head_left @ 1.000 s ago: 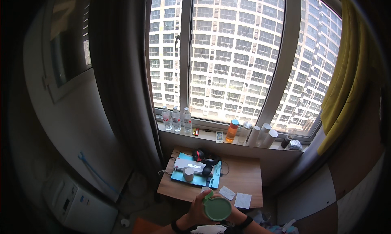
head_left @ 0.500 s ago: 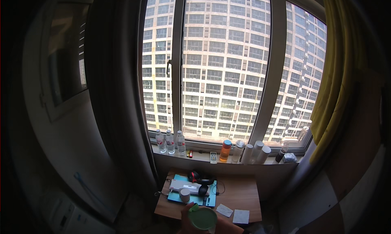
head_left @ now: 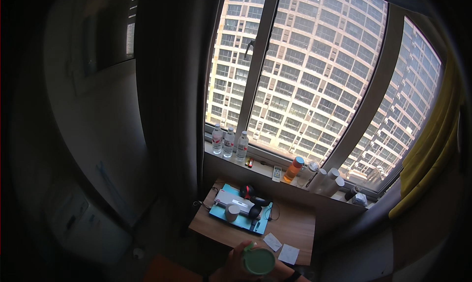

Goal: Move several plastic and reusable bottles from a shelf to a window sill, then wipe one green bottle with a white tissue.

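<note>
At the lower edge, a cup with a round green top (head_left: 259, 261) and a small green tab is held in front of me. My left hand (head_left: 233, 263) is closed on its left side, with fingertips near the tab. From the lower right comes my right hand (head_left: 281, 269), a dark band on its wrist. It lies against the cup's right side, its fingers hidden behind the cup. Just beyond, a white paper (head_left: 289, 254) and a smaller white slip (head_left: 272, 241) lie on the wooden table (head_left: 295, 223).
On the table, a turquoise box (head_left: 231, 222) bears a white device (head_left: 236, 202), a white cup (head_left: 232, 212) and black-and-red headphones (head_left: 254, 198). Several clear bottles (head_left: 228, 142), an orange bottle (head_left: 293, 169), a remote control (head_left: 277, 174) and white cylinders (head_left: 330, 183) line the windowsill. Curtains flank the window.
My view has tilted and turned, so the window leans and things on the sill and table sit differently in the picture. The green-topped cup stays in my hold.
</note>
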